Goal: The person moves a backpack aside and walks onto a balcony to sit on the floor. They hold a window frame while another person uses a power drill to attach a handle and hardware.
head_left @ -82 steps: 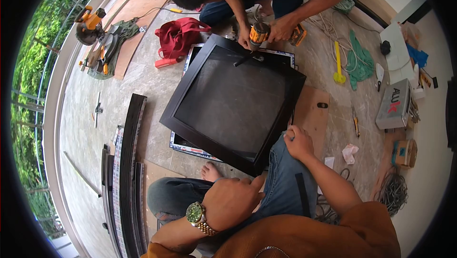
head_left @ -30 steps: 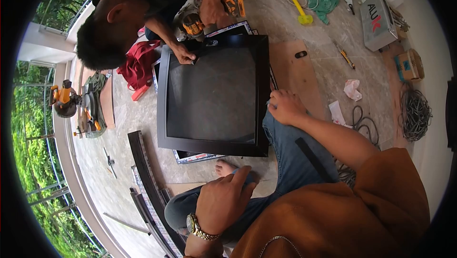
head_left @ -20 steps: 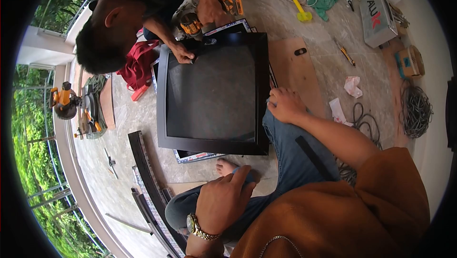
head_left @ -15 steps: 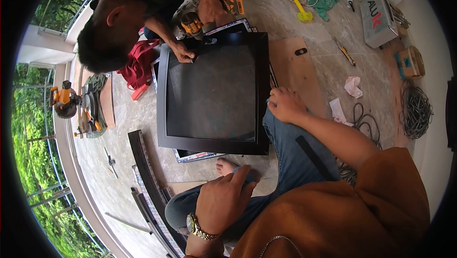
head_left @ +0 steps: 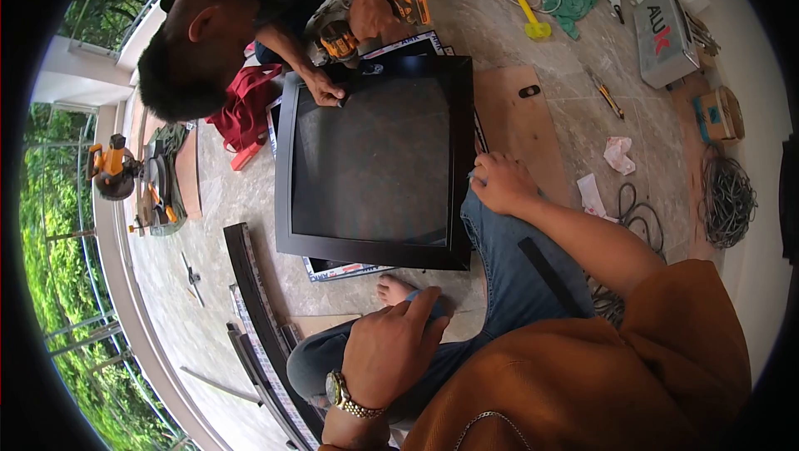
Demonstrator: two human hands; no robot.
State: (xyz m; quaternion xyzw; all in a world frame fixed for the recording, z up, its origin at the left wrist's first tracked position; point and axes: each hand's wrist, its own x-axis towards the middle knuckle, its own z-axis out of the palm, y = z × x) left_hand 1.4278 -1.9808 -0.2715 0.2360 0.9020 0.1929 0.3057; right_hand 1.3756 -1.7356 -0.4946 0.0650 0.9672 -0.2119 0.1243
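Note:
A black-framed dark panel lies flat in front of me, on top of other frame pieces with printed tape. My right hand rests at my knee beside the panel's right edge, fingers bent together; a bit of blue shows at the fingertips, too small to name. Wearing a metal watch, my left hand is held over my other leg with its fingers curled; what lies under them is hidden. Across the panel, a co-worker's hand touches its upper left corner with a small dark object.
Near the co-worker's other hand is a yellow-black power tool. A yellow hammer, a cutter knife, a silver case and coiled cable lie to the right. Long dark profiles lie at left.
The co-worker's hand has shifted very slightly right along the panel's corner. My two hands and the panel stay essentially where they were.

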